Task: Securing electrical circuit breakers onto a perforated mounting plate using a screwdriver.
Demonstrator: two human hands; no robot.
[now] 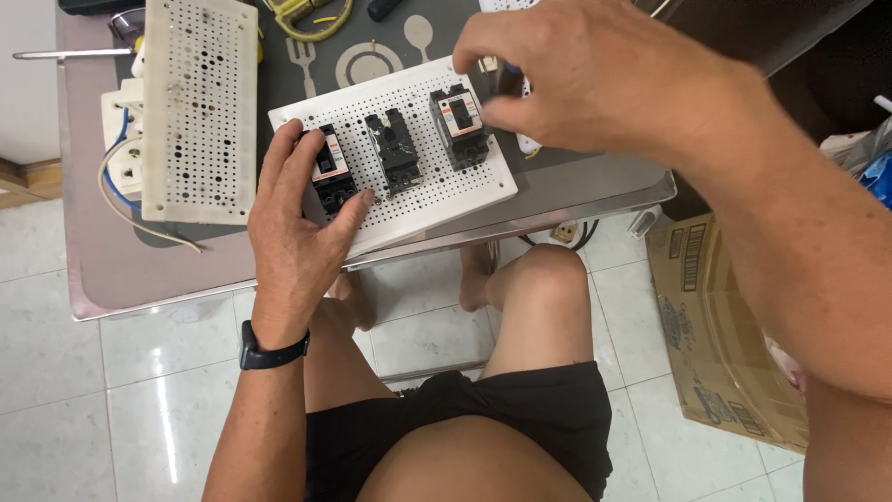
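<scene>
Three black circuit breakers sit in a row on the white perforated board point(409, 177), which lies tilted on the surface point(149, 270), its near edge close to the surface's front lip. Left hand point(297, 232) is spread flat on the board's left end, fingers wrapped round the left breaker point(332, 172), pinning board + breaker down. Middle breaker point(395, 149) stands free, nobody touching it. Right hand point(576, 79) hovers over the board's far right corner, just beyond the right breaker point(460, 125), fingers pinched narrow on sth small and dark w/ a hint of blue; can't tell what it is, looks like a tool tip or screw.

Progress, as a judgement: all three breakers placed on the board, so mounting looks largely done. No wires visible on any of them, so wiring appears left. Whether the right breaker is fully fastened, can't tell.

Left of the board: a second perforated panel point(200, 107), resting over a white socket block point(125, 139) w/ blue and white wires. Cardboard box point(720, 325) on the floor, right of the board.
</scene>
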